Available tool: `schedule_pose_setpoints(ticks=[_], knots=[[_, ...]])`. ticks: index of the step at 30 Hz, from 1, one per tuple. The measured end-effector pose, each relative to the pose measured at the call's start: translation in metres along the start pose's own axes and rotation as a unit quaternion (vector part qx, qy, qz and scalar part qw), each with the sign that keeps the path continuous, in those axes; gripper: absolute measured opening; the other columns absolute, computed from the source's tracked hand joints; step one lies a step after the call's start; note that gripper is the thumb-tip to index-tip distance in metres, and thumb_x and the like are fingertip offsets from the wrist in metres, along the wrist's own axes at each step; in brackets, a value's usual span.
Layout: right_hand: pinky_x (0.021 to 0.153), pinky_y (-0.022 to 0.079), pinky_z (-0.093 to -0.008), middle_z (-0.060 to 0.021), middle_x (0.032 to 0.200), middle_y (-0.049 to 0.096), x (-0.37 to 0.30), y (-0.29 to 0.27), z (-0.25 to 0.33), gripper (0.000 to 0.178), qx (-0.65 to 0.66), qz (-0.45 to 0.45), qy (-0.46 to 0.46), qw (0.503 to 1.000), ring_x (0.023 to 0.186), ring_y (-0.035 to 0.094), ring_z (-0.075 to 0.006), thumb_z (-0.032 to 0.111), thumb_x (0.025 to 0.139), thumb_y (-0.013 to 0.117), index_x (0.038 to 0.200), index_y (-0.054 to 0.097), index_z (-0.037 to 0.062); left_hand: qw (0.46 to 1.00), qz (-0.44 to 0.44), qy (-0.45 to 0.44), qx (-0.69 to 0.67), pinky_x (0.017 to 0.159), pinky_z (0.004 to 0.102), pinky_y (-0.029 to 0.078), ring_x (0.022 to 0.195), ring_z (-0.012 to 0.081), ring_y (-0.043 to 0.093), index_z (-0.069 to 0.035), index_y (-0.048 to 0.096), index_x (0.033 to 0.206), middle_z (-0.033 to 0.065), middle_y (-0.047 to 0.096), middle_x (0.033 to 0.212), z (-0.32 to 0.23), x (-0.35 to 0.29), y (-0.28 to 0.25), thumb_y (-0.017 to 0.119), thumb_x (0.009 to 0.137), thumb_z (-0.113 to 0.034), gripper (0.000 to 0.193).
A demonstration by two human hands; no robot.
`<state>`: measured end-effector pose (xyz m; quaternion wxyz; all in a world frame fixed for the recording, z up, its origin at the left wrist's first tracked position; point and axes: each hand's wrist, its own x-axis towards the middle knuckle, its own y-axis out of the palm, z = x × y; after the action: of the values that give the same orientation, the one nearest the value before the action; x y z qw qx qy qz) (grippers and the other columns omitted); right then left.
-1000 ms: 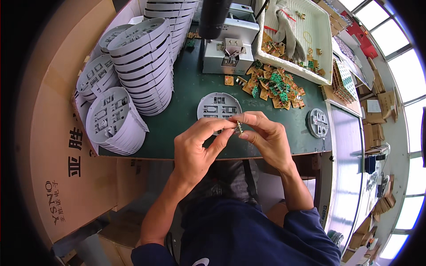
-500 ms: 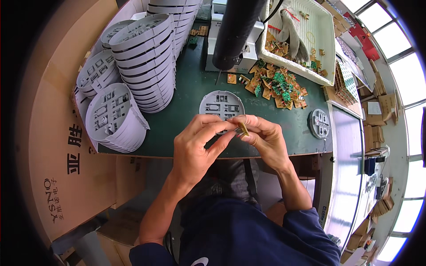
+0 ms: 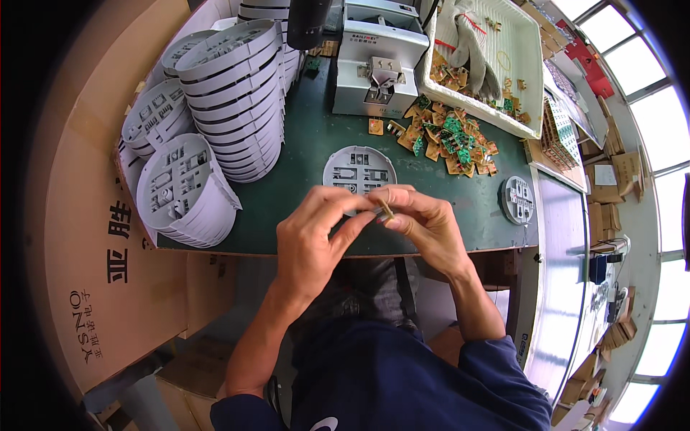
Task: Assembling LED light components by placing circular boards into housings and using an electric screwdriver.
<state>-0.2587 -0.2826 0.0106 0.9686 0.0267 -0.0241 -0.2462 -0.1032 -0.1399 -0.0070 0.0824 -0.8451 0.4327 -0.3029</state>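
Above the near edge of the bench, a small tan circuit board [image 3: 386, 209] stands on edge between my hands. My right hand [image 3: 430, 228] pinches it between thumb and fingers. My left hand [image 3: 307, 235] is closed too, its thumb and fingertips meeting on the board's left side, where a small silvery part shows. The fingers hide much of the board. Just beyond them a round light-grey plastic housing [image 3: 345, 159] with moulded compartments lies on the green bench [image 3: 287, 208], its near side covered by my hands.
Tall stacks of grey housings [image 3: 233, 108] stand at the left. A metal-fronted machine [image 3: 375, 57] sits at the back, with a black cylindrical tool [image 3: 307, 25] hanging beside it. Several loose circuit boards [image 3: 453, 140] lie before a white tray [image 3: 528, 118]. Another round grey part [image 3: 517, 201] rests right.
The hanging black tool has swung left and away, uncovering the machine's front. Both hands stay nearly in place, and the circuit board has turned slightly in my fingers.
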Motion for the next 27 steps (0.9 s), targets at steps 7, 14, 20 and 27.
schedule_pose_setpoints(ticks=[7,14,20,27], knots=[[0.097,0.053,-0.04,-0.0159,0.117,0.073,0.055,-0.015,0.005,0.032,-0.518,-0.096,-0.184,0.83,0.11,0.067,-0.0328,0.006,0.091,0.073,0.122,0.071,0.0017,0.992,0.005,-0.01,0.126,0.111,0.0476,0.044,0.135,0.0411,0.05,0.001,0.044,0.15,0.0229,0.05,0.147,0.027,0.015,0.006,0.09,0.074,-0.041,0.098],[0.088,0.054,-0.0455,-0.0168,0.109,0.073,0.069,-0.008,-0.019,0.031,-0.562,-0.069,-0.188,0.803,0.102,0.065,-0.0376,0.007,0.089,0.074,0.119,0.069,0.0017,0.985,0.015,0.005,0.169,0.116,0.0496,0.041,0.139,0.0434,0.047,0.005,0.042,0.15,0.0246,0.047,0.153,0.042,0.014,0.024,0.09,0.071,-0.052,0.108],[0.086,0.054,-0.0462,-0.0172,0.11,0.072,0.069,-0.002,-0.024,0.033,-0.575,-0.083,-0.197,0.79,0.1,0.065,-0.0379,0.006,0.088,0.074,0.12,0.068,0.0018,0.986,0.013,0.005,0.165,0.116,0.0484,0.041,0.139,0.0425,0.048,0.005,0.045,0.149,0.0239,0.047,0.153,0.043,0.013,0.022,0.089,0.074,-0.046,0.101],[0.092,0.055,-0.0468,-0.0193,0.116,0.07,0.056,-0.009,-0.006,0.037,-0.557,-0.031,-0.151,0.816,0.109,0.065,-0.0401,-0.004,0.09,0.066,0.126,0.065,0.0019,0.98,0.032,0.022,0.194,0.113,0.0495,0.042,0.133,0.0423,0.051,0.001,0.049,0.147,0.0218,0.046,0.152,0.04,0.014,0.019,0.087,0.077,-0.047,0.094]])
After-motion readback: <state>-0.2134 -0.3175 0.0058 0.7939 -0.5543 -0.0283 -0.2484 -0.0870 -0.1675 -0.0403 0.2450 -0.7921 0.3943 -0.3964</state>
